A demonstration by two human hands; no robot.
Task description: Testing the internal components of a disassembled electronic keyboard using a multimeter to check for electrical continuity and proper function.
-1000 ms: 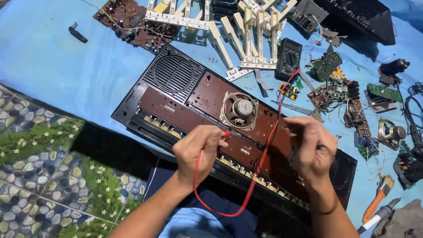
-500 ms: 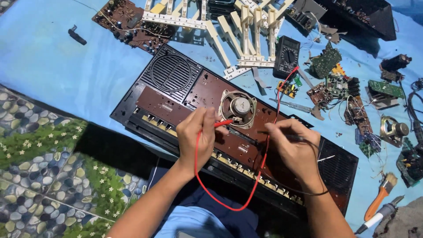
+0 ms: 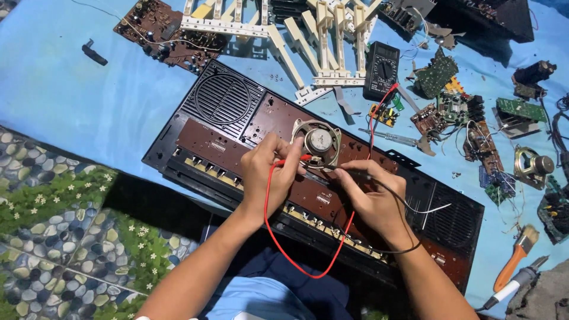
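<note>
A dark keyboard casing (image 3: 225,127) lies open side up on a blue sheet. A small round speaker (image 3: 317,142) rests on its middle. My left hand (image 3: 269,172) pinches a red test probe (image 3: 294,159) against the speaker's left edge. A red lead (image 3: 308,266) loops down from it and runs up to a black multimeter (image 3: 381,70). My right hand (image 3: 370,198) pinches a black test probe (image 3: 349,173) by the speaker's lower right edge, and its black lead (image 3: 409,243) curls round my wrist.
White key strips (image 3: 323,41) and a brown circuit board (image 3: 160,26) lie at the back. Several small boards (image 3: 441,112), a second speaker (image 3: 532,166), a brush (image 3: 515,258) and a soldering iron (image 3: 512,284) crowd the right. A patterned floor mat (image 3: 53,237) is at the left.
Both hands have moved up from the casing's front edge to the speaker, bringing the red and black probes to its rim.
</note>
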